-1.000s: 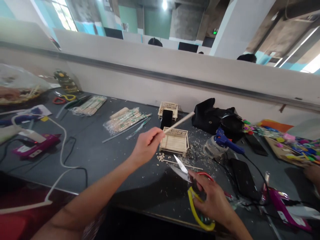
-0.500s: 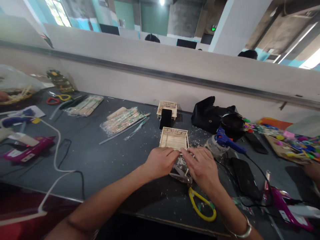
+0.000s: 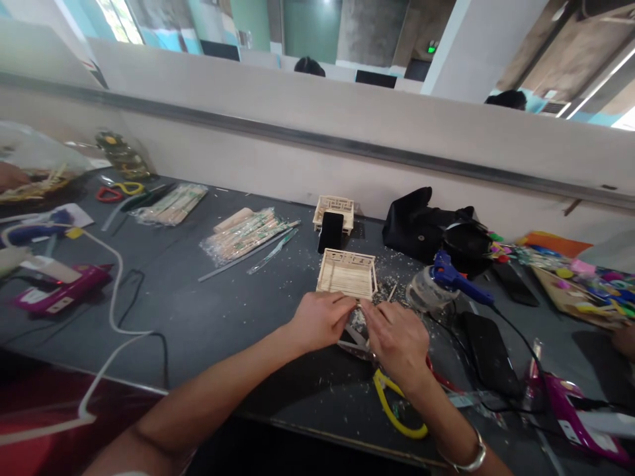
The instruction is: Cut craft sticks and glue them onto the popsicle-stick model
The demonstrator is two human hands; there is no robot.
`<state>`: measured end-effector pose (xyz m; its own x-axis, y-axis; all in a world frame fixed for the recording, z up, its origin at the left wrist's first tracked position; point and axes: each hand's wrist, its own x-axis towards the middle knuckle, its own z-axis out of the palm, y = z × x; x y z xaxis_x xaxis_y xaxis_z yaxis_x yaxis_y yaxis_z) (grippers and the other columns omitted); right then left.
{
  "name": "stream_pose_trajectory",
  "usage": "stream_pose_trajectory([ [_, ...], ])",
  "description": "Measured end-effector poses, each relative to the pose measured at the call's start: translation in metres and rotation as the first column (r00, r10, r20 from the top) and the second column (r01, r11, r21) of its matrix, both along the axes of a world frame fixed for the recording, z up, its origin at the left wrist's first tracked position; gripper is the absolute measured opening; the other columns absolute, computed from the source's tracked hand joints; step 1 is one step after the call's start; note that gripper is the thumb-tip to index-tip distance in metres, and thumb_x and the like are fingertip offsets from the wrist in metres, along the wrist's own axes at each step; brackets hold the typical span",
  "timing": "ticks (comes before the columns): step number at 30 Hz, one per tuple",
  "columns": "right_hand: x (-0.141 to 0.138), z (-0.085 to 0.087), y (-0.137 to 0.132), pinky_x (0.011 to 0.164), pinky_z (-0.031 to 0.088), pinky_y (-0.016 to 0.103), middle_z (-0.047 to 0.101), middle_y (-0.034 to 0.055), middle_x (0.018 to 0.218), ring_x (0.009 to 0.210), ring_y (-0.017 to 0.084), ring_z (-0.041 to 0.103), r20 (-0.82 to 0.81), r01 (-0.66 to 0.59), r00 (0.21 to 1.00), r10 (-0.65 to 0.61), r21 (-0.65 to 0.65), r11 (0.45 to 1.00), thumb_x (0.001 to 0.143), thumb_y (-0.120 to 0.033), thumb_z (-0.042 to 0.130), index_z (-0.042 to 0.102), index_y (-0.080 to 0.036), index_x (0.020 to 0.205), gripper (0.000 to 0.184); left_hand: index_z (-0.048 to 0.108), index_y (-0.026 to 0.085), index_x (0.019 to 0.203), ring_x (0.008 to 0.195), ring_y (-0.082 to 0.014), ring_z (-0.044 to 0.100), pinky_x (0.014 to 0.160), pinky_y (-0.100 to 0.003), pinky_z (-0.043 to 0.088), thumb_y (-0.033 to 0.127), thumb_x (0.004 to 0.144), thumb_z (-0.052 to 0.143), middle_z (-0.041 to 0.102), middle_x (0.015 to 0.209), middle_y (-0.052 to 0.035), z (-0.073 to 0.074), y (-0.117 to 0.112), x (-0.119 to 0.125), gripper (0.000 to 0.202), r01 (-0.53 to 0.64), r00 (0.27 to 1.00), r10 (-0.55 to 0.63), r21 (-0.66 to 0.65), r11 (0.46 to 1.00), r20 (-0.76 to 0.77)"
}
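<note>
My left hand (image 3: 322,320) and my right hand (image 3: 397,340) meet fingertip to fingertip on the dark table (image 3: 208,311). Both are closed in a pinch on a thin pale wooden stick, mostly hidden by the fingers. Just beyond the fingertips stands a small tray-like model (image 3: 346,273) built of wooden sticks. Scissors with yellow and red handles (image 3: 391,410) lie under and behind my right hand, blades pointing between the hands. A loose stick (image 3: 391,291) and wood chips lie by the model's right side.
A blue glue gun (image 3: 459,277) rests on a tape roll (image 3: 421,291), with a black bag (image 3: 414,225) behind. A phone (image 3: 331,231) leans on a second stick model (image 3: 336,205). Stick packs (image 3: 243,237), a pink glue gun (image 3: 59,294), cables and another person's hand (image 3: 624,340) surround the spot.
My left hand lowered its long stick to the table in front of the model. My right hand let go of the scissors and joined the left; both now pinch together.
</note>
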<state>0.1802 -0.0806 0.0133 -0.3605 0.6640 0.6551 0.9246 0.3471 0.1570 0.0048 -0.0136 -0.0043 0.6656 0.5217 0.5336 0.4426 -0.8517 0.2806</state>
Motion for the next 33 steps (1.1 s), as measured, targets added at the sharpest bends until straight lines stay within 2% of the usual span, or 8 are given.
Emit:
stream_pose_trajectory([
  [4,0.012,0.003,0.005,0.061,0.038,0.027,0.065,0.0024,0.066,0.062,0.015,0.056,-0.181,-0.218,0.963,0.201,-0.081,0.973,0.098,-0.019,0.048,0.072,-0.017,0.093,0.025,0.068,0.018,0.084,0.064,-0.0136,0.062,0.06,-0.022,0.043,0.025,0.094,0.045,0.068,0.069,-0.004,0.006,0.008,-0.005,0.026,0.249,0.957,-0.205,-0.215,0.944,0.206],
  [8,0.028,-0.001,0.012,0.062,0.04,0.027,0.068,0.0028,0.068,0.064,0.015,0.059,-0.158,-0.204,0.973,0.17,-0.228,0.952,0.098,-0.023,0.048,0.074,-0.019,0.092,0.027,0.069,0.015,0.085,0.058,-0.0114,0.054,0.056,-0.022,0.039,0.033,0.092,0.051,0.066,0.069,-0.0033,0.014,0.011,-0.007,0.027,0.322,0.909,-0.122,-0.487,0.812,0.398],
  [12,0.038,-0.006,0.016,0.064,0.043,0.028,0.071,0.0025,0.072,0.069,0.018,0.063,-0.014,-0.079,0.997,0.081,-0.405,0.911,0.094,-0.02,0.051,0.075,-0.023,0.09,0.024,0.067,0.014,0.085,0.053,-0.0087,0.041,0.051,-0.022,0.03,0.043,0.087,0.057,0.053,0.06,0.0022,0.017,0.009,-0.005,0.03,0.432,0.842,0.044,-0.72,0.543,0.538],
  [15,0.041,-0.005,0.012,0.072,0.049,0.03,0.072,0.0052,0.086,0.079,0.02,0.065,-0.013,-0.07,0.997,0.07,-0.409,0.91,0.091,-0.016,0.051,0.074,-0.022,0.099,0.024,0.064,0.015,0.085,0.047,-0.0068,0.03,0.047,-0.022,0.024,0.048,0.082,0.063,0.039,0.052,0.0074,0.015,0.007,-0.001,0.034,0.558,0.77,0.143,-0.764,0.323,0.622],
  [17,0.045,-0.006,0.003,0.077,0.051,0.032,0.072,0.0078,0.094,0.085,0.021,0.066,-0.047,-0.062,0.998,0.048,-0.379,0.923,0.09,-0.015,0.05,0.072,-0.021,0.104,0.026,0.064,0.015,0.086,0.046,-0.006,0.027,0.046,-0.022,0.02,0.048,0.079,0.066,0.039,0.052,0.008,0.014,0.006,0.002,0.034,0.603,0.742,0.182,-0.761,0.238,0.645],
  [25,0.075,-0.033,-0.065,0.075,0.059,0.038,0.073,0.0081,0.105,0.09,0.025,0.071,-0.069,-0.04,0.998,0.004,-0.525,0.85,0.083,-0.023,0.059,0.058,-0.025,0.131,0.048,0.065,0.015,0.083,0.043,-0.0045,0.024,0.044,-0.023,0.014,0.045,0.077,0.071,0.041,0.052,0.0065,0.017,0.005,0.003,0.032,0.644,0.71,0.259,-0.752,0.137,0.655],
  [30,0.078,-0.037,-0.074,0.087,0.057,0.042,0.071,0.0098,0.116,0.102,0.026,0.069,-0.135,-0.106,0.99,0.039,-0.537,0.837,0.084,-0.024,0.059,0.047,-0.025,0.142,0.06,0.062,0.016,0.088,0.037,-0.0036,0.022,0.04,-0.02,0.017,0.046,0.082,0.067,0.05,0.048,0.006,0.011,0.006,0.004,0.031,0.727,0.65,0.255,-0.683,0.067,0.716],
  [33,0.075,-0.036,-0.071,0.087,0.057,0.041,0.071,0.0106,0.113,0.101,0.026,0.069,-0.145,-0.121,0.988,0.044,-0.584,0.803,0.078,-0.02,0.061,0.047,-0.024,0.143,0.066,0.059,0.017,0.088,0.036,-0.0055,0.036,0.04,-0.02,0.03,0.043,0.084,0.066,0.062,0.056,0.0018,0.007,0.007,0.005,0.028,0.775,0.599,0.261,-0.63,0.05,0.757],
])
